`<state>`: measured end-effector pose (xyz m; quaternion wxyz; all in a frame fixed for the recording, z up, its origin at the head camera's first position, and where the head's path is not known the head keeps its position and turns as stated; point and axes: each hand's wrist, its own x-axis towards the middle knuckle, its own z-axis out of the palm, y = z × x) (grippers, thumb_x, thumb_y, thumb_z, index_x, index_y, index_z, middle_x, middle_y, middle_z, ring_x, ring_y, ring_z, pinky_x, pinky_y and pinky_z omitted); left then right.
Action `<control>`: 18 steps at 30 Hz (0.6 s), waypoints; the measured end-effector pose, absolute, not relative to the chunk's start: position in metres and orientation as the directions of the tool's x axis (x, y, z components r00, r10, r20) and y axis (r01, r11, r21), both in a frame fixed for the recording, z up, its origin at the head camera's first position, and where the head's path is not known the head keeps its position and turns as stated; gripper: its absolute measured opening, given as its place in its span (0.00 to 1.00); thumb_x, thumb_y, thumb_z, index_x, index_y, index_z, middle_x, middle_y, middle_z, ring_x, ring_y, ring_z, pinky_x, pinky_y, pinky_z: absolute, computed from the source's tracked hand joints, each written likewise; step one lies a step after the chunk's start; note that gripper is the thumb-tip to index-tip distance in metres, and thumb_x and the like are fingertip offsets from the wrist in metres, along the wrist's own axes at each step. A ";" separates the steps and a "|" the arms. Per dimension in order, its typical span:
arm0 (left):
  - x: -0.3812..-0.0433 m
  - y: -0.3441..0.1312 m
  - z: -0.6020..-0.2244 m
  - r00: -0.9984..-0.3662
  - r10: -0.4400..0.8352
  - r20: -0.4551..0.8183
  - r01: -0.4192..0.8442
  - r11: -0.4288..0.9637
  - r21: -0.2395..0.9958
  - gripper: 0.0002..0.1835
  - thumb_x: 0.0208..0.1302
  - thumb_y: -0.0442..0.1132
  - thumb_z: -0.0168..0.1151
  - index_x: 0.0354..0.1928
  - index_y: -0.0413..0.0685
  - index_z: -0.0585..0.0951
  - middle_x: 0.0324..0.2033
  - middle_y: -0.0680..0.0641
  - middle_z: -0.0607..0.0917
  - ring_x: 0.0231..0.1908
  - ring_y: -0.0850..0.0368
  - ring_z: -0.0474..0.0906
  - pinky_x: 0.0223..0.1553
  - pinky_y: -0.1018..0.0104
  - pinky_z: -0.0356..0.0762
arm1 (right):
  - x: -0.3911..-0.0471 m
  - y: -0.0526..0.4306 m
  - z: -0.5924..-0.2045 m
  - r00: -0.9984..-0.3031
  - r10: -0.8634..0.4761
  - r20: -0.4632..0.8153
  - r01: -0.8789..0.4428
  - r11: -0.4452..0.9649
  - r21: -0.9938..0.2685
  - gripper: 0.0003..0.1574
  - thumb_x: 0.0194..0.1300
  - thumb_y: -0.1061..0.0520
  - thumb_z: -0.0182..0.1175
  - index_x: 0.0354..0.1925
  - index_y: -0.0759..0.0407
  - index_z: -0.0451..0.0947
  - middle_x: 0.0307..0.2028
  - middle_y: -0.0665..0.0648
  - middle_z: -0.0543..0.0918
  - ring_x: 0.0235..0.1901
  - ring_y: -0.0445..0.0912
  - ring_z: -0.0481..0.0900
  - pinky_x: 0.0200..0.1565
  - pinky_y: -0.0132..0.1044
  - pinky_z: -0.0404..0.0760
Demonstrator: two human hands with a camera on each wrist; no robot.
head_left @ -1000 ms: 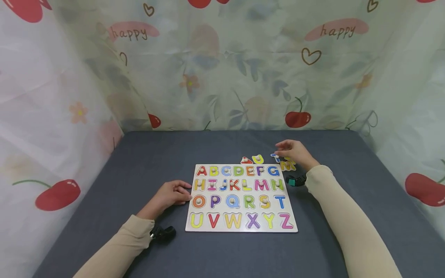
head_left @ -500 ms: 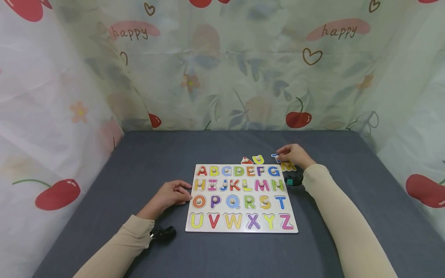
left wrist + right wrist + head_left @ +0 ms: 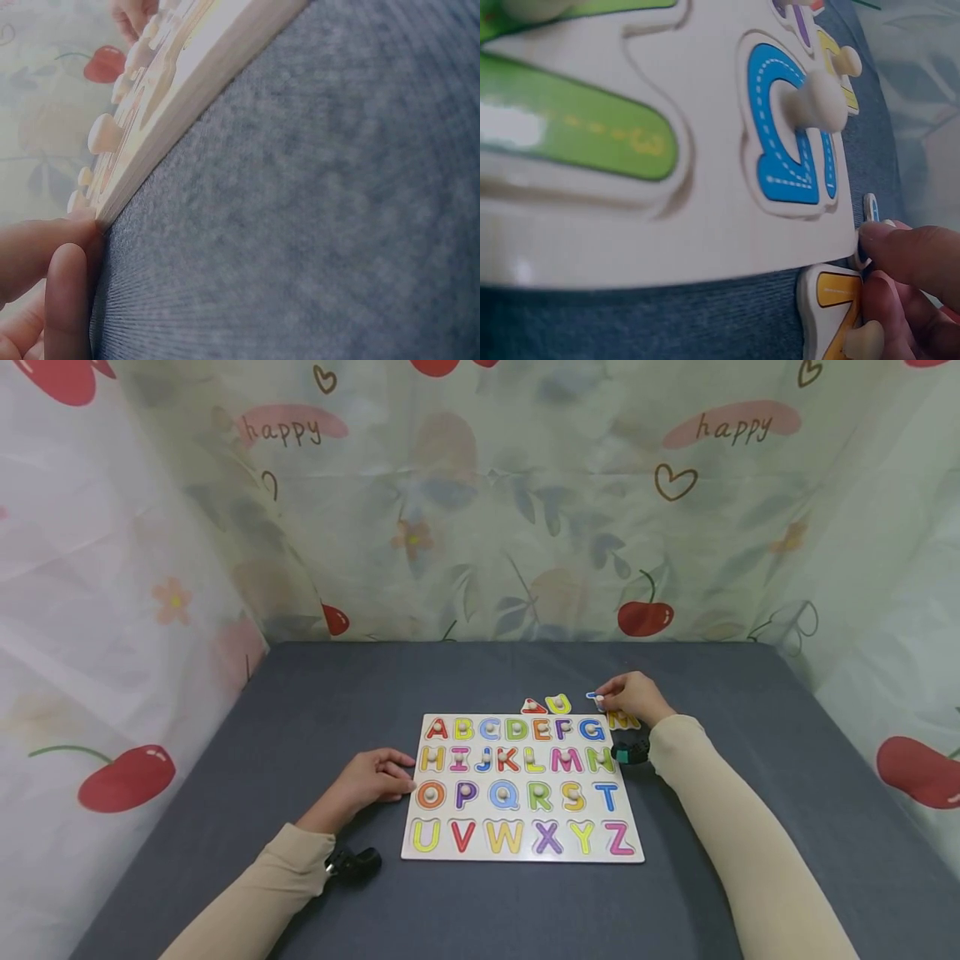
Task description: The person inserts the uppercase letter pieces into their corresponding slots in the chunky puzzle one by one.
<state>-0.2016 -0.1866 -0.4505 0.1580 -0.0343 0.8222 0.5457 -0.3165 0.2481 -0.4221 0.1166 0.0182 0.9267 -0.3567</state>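
Note:
A white alphabet puzzle board (image 3: 480,775) lies on the dark cloth. My left hand (image 3: 378,777) rests at its left edge, fingers loosely bent and touching the side; the left wrist view shows fingertips (image 3: 71,259) against the board's edge. Beyond the board's far right corner, my right hand (image 3: 637,695) pinches a blue letter T piece (image 3: 592,696), whose stem the fingers mostly cover. Close under that hand lies an orange zigzag letter piece (image 3: 836,296) with a round knob, partly hidden.
Along the far edge lie a red letter piece (image 3: 533,707) and a yellow U piece (image 3: 558,704). Knobbed letters fill the rows from A to S, including a blue G (image 3: 769,127). The T recess (image 3: 604,797) and the bottom row show no knobs. A patterned curtain (image 3: 480,552) surrounds the table.
My right hand has come down slightly and closed its fingertips on the blue T, which has turned and is now more covered. My left hand has stayed at the board's edge.

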 end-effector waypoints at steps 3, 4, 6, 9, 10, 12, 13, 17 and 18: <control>-0.202 -0.186 -0.451 -0.947 0.116 -0.299 -0.230 0.403 0.886 0.22 0.53 0.34 0.73 0.50 0.38 0.79 0.28 0.49 0.85 0.27 0.61 0.80 0.30 0.69 0.80 | -0.313 0.246 -0.421 -0.978 -0.033 -0.208 0.113 0.748 -0.654 0.16 0.66 0.57 0.62 0.49 0.64 0.81 0.44 0.63 0.82 0.36 0.49 0.76 0.35 0.34 0.76; -0.202 -0.186 -0.451 -0.947 0.115 -0.300 -0.231 0.404 0.885 0.22 0.53 0.34 0.73 0.50 0.38 0.79 0.28 0.49 0.85 0.27 0.61 0.80 0.31 0.69 0.81 | -0.312 0.245 -0.421 -0.980 -0.027 -0.199 0.112 0.748 -0.654 0.16 0.66 0.57 0.62 0.49 0.64 0.81 0.44 0.63 0.82 0.36 0.49 0.76 0.35 0.34 0.75; -0.203 -0.186 -0.452 -0.947 0.115 -0.298 -0.229 0.406 0.885 0.22 0.53 0.34 0.73 0.50 0.38 0.79 0.28 0.49 0.85 0.27 0.61 0.80 0.31 0.69 0.81 | -0.311 0.245 -0.421 -0.984 -0.015 -0.180 0.110 0.742 -0.661 0.16 0.67 0.56 0.61 0.50 0.64 0.81 0.43 0.63 0.82 0.36 0.50 0.76 0.36 0.34 0.75; -0.202 -0.186 -0.452 -0.948 0.119 -0.296 -0.226 0.405 0.886 0.22 0.53 0.33 0.73 0.50 0.38 0.79 0.28 0.49 0.85 0.27 0.61 0.80 0.30 0.69 0.81 | -0.309 0.246 -0.421 -0.989 0.009 -0.144 0.107 0.716 -0.689 0.16 0.67 0.55 0.61 0.50 0.63 0.80 0.41 0.62 0.82 0.36 0.50 0.77 0.35 0.34 0.75; -0.202 -0.186 -0.452 -0.948 0.119 -0.296 -0.227 0.404 0.886 0.22 0.53 0.33 0.73 0.50 0.37 0.79 0.28 0.49 0.85 0.27 0.61 0.80 0.30 0.69 0.81 | -0.308 0.246 -0.421 -0.991 0.017 -0.130 0.104 0.707 -0.699 0.16 0.67 0.55 0.61 0.49 0.63 0.80 0.40 0.61 0.82 0.36 0.50 0.77 0.35 0.34 0.76; -0.202 -0.186 -0.451 -0.947 0.120 -0.299 -0.229 0.401 0.887 0.22 0.53 0.33 0.73 0.50 0.37 0.79 0.28 0.49 0.85 0.27 0.61 0.80 0.30 0.69 0.81 | -0.305 0.245 -0.419 -0.994 0.034 -0.102 0.097 0.690 -0.717 0.16 0.67 0.54 0.61 0.49 0.62 0.80 0.39 0.61 0.82 0.36 0.49 0.78 0.35 0.35 0.77; -0.202 -0.185 -0.451 -0.946 0.119 -0.302 -0.233 0.400 0.887 0.22 0.53 0.33 0.73 0.50 0.38 0.79 0.28 0.49 0.85 0.27 0.61 0.80 0.30 0.69 0.81 | -0.303 0.245 -0.418 -0.995 0.047 -0.089 0.097 0.681 -0.726 0.15 0.67 0.54 0.62 0.48 0.62 0.80 0.39 0.60 0.82 0.35 0.49 0.78 0.35 0.38 0.78; -0.201 -0.185 -0.450 -0.946 0.112 -0.304 -0.236 0.407 0.882 0.22 0.53 0.33 0.72 0.50 0.37 0.78 0.28 0.49 0.85 0.27 0.61 0.80 0.30 0.69 0.80 | -0.288 0.242 -0.410 -0.998 0.044 -0.036 0.056 0.663 -0.747 0.15 0.66 0.54 0.63 0.48 0.61 0.80 0.39 0.59 0.82 0.37 0.50 0.78 0.40 0.42 0.79; -0.201 -0.186 -0.450 -0.946 0.109 -0.305 -0.237 0.410 0.881 0.21 0.53 0.33 0.72 0.50 0.37 0.79 0.28 0.49 0.85 0.27 0.61 0.80 0.30 0.69 0.80 | -0.284 0.241 -0.408 -0.999 0.037 -0.026 0.043 0.659 -0.751 0.15 0.65 0.55 0.63 0.48 0.61 0.79 0.39 0.60 0.82 0.38 0.52 0.78 0.40 0.42 0.79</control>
